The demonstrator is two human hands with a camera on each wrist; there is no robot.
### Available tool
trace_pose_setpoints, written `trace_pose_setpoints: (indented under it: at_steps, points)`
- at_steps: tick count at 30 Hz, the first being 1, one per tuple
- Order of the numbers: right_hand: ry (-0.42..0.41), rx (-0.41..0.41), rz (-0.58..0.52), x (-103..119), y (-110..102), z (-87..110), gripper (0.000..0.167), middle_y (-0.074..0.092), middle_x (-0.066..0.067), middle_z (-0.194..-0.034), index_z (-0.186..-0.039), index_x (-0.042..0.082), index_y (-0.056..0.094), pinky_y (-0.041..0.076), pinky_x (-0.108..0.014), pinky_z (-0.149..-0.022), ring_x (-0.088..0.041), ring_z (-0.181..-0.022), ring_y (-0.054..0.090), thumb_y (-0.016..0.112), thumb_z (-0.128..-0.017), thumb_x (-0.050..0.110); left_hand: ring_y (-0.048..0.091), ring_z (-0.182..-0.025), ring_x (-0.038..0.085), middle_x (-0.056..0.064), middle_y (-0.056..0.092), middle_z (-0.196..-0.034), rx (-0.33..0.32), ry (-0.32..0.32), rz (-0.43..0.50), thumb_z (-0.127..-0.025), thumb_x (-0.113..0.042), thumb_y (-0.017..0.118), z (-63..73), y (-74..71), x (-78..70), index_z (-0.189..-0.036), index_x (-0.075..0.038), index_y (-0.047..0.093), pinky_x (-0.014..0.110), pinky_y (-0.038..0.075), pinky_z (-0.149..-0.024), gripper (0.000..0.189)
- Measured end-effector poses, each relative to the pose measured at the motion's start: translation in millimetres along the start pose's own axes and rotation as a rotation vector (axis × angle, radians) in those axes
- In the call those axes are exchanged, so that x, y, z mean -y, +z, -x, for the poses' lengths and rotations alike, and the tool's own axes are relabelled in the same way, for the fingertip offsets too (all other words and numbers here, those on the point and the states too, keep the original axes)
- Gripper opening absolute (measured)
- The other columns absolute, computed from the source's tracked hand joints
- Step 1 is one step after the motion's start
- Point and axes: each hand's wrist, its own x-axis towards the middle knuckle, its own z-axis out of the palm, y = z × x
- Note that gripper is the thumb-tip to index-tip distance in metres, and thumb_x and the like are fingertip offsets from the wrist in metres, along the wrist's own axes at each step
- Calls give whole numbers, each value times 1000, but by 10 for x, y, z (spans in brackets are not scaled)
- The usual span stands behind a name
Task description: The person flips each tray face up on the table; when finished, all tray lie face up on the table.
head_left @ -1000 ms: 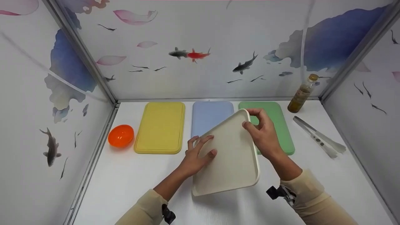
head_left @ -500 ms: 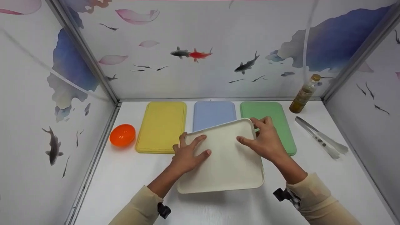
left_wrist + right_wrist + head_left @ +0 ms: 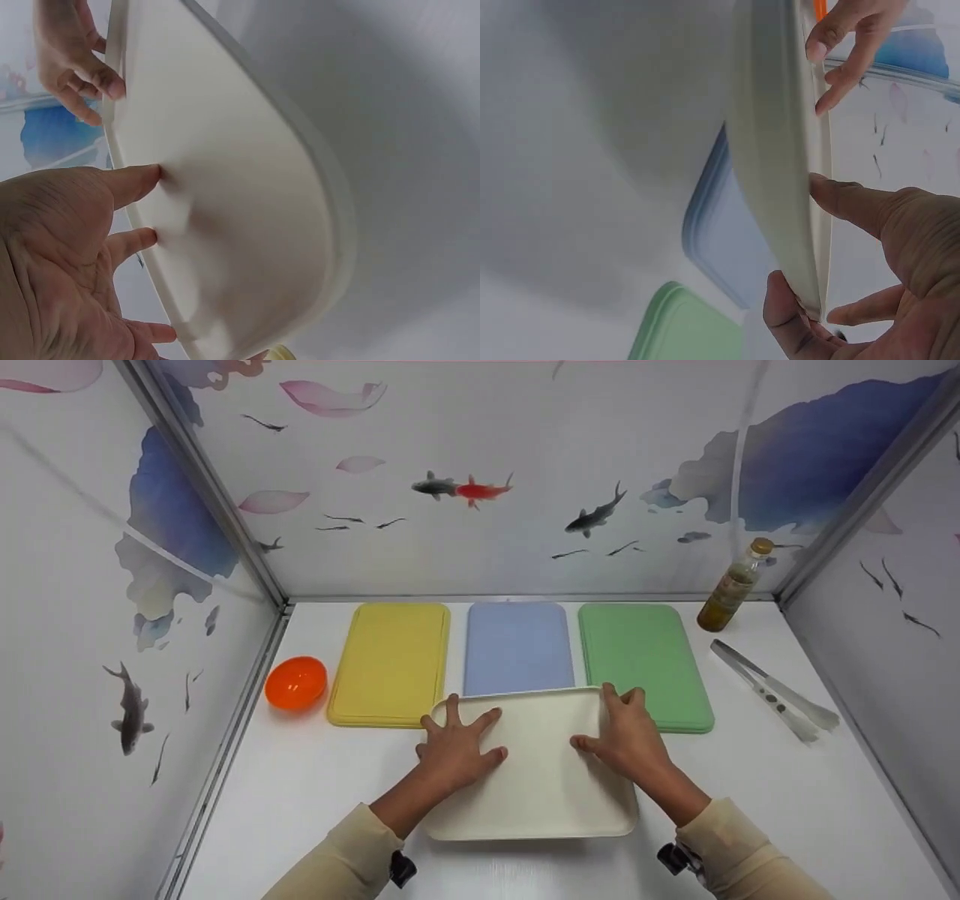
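A cream rectangular tray (image 3: pixel 536 802) is held over the near middle of the table, its hollow side facing up. At its far left corner is my left hand (image 3: pixel 459 750), fingers spread: thumb and forefinger rest on the inner face, other fingers reach over the rim. My right hand (image 3: pixel 634 739) grips the far right corner, thumb inside; in the right wrist view its fingers (image 3: pixel 784 307) curl beneath the tray's edge. The left wrist view shows the left thumb (image 3: pixel 135 184) on the tray's inner surface. The tray's far edge overlaps the blue board (image 3: pixel 517 649) in the head view.
Along the back lie a yellow board (image 3: pixel 390 664) and a green board (image 3: pixel 645 660), either side of the blue one. An orange bowl (image 3: pixel 296 684) stands far left. A bottle of brown liquid (image 3: pixel 729 589) and metal tongs (image 3: pixel 776 690) are at right. Printed walls enclose the table.
The tray has turned from steeply slanted to nearly square with the table's edge. Its right side has come down and nearer, the right hand with it; the left hand has shifted along the rim.
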Motion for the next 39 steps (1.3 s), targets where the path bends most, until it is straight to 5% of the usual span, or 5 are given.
trace_pose_setpoints:
  at_steps: [17,39]
  points:
    - [16,85,72,-354,541,88,94,55,-43,-131,-149,-15,54,60,-60,-84,-52,-103,71,100,-82,32,35,-147,68,24,30,-176,87,-38,-105,-94,-47,84,69,386,114,-156,-32,63,73,57,-89,67]
    - [27,89,191,-343,668,112,97,54,-39,-131,-151,-15,52,61,-63,-80,-54,-114,64,98,-84,37,45,-140,63,21,32,-175,28,-27,-276,-96,-53,82,116,505,129,-158,-37,61,62,59,-80,68]
